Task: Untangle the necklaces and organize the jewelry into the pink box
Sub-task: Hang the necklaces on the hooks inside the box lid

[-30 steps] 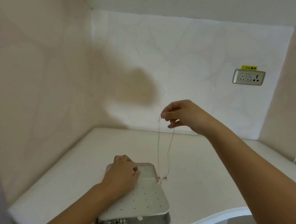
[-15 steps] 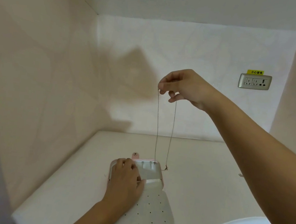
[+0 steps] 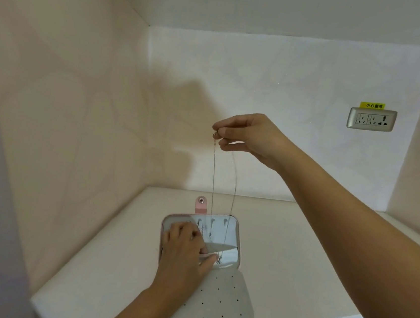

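Now I'm watching the right hand (image 3: 250, 137) pinching the necklace (image 3: 213, 180) up high while its pendant (image 3: 219, 260) is swinging in over the box (image 3: 200, 208) lid, right by the left hand (image 3: 183, 252) pressing there (grip unclear) — so stowing is looking close.

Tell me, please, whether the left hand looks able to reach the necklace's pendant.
Probably yes: the left hand rests on the lid, its thumb right beside the pendant, with nothing visible between them.
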